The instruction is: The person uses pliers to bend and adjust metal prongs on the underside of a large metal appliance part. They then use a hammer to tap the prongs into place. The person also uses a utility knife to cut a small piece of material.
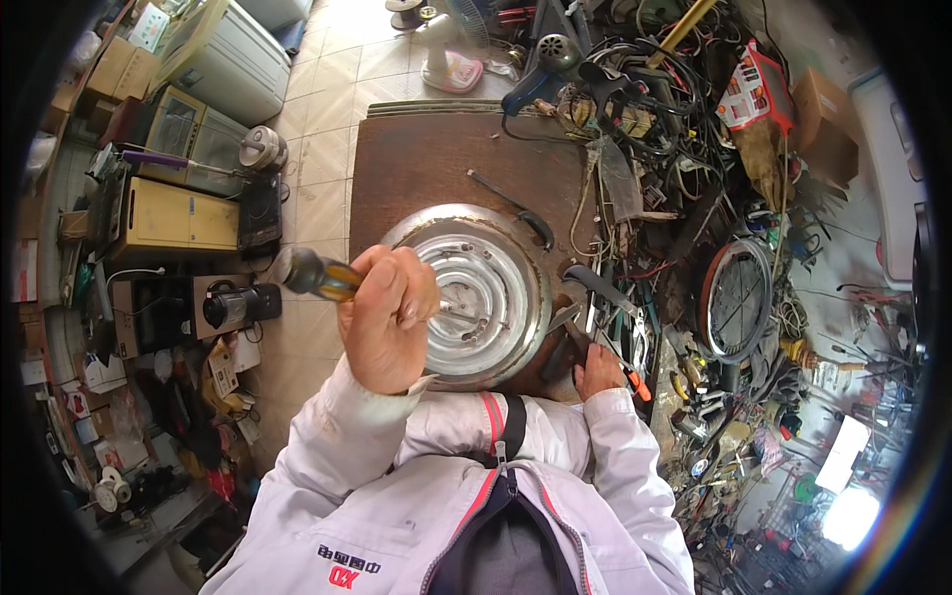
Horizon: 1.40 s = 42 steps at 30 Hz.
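Raised over the left side of a round metal disc, my left hand [389, 319] is closed in a fist around a screwdriver [337, 279] with a dark and yellow handle. The handle's end points left and is blurred; its shaft is mostly hidden by the fist. The metal disc [516, 339] has concentric raised rings and a worn rim, and lies on the brown tabletop close to my body. At the table's right side my right hand [601, 373] reaches low among hand tools, fingers apart with nothing visible in them. Pliers [640, 340] and an orange-tipped tool [637, 384] lie beside it.
A small hacksaw-like tool with a black handle [536, 230] lies on the brown table [416, 159] beyond the disc. Cables and a hair dryer [555, 55] heap up at the far right. A round wire-guarded frame [736, 300] leans at right. Shelves with appliances line the left.
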### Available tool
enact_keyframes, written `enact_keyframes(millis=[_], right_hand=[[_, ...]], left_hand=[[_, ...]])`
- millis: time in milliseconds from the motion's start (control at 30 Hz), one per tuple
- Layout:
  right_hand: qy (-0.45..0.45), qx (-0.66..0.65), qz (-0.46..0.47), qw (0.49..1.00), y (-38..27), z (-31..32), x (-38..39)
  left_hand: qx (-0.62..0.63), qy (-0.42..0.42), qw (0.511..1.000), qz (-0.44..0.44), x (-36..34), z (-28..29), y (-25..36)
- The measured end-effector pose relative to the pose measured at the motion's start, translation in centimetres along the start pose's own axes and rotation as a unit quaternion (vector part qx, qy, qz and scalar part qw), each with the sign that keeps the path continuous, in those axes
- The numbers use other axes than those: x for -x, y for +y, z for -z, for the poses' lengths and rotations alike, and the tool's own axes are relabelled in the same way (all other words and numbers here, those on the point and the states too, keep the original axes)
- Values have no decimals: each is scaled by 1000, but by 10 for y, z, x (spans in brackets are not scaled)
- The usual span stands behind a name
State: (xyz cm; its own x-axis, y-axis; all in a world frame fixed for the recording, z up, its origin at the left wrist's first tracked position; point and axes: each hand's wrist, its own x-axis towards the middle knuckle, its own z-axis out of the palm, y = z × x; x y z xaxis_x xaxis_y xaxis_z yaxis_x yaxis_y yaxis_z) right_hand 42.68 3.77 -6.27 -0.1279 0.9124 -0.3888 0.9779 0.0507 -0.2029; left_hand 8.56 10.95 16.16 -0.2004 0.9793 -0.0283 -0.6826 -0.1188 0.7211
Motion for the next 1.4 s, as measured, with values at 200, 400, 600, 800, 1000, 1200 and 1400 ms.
enact_keyframes(millis=[200,400,600,800,1000,1200,1400], right_hand=[[7,-19,-38,999,-16,40,-5],[17,-157,-87,984,-12,56,4],[34,-189,-127,973,-13,56,13],[44,-193,-132,971,-5,37,18],[48,-203,-147,967,-10,44,21],[105,-223,-109,963,-18,64,23],[158,-290,-104,938,-23,90,30]], left_hand=[[-34,74,996,22,-11,12,-35],[-99,97,990,4,-12,15,-50],[-85,124,989,-4,-9,14,-54],[-89,112,990,-12,-8,12,-56],[-107,123,986,-23,-6,8,-57],[-323,18,931,-166,16,-3,-68],[-429,-224,847,-220,41,-22,-85]])
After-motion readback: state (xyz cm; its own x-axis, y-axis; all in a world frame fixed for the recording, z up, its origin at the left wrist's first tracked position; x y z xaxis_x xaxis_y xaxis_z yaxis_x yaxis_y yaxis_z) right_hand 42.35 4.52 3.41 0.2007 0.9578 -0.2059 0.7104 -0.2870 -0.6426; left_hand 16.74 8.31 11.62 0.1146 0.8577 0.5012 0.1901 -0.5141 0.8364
